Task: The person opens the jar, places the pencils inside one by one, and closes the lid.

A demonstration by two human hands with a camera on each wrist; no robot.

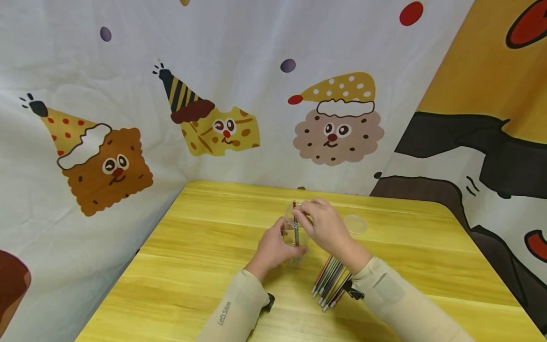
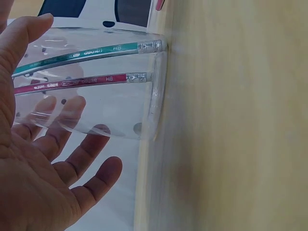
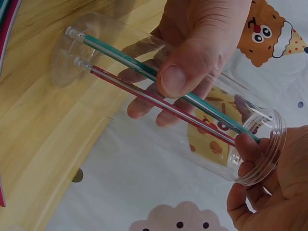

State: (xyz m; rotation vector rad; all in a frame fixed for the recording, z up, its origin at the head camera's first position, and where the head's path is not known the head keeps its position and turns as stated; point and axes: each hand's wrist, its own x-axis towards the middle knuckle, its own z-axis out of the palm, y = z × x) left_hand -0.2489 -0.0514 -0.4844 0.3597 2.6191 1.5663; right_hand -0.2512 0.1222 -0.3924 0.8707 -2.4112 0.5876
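A clear plastic jar (image 3: 159, 139) stands upright on the table, its open mouth at the top. My left hand (image 1: 275, 247) grips it around the side, thumb on one side and fingers on the other. Inside are a green pencil (image 2: 96, 53) and a red pencil (image 2: 91, 82), eraser ends down. The green one's eraser reaches the jar's base; the red one's sits slightly higher. At the mouth, my right hand (image 1: 326, 228) pinches the upper end of the red pencil, its fingers beside the threaded rim (image 3: 274, 154). The exact fingertip contact is partly hidden.
On the wooden table (image 1: 205, 247), a bundle of several pencils (image 1: 329, 282) lies below my right wrist, erasers toward me. A round clear lid (image 1: 354, 224) lies right of the jar. A printed cloth (image 1: 265, 180) hangs behind the table.
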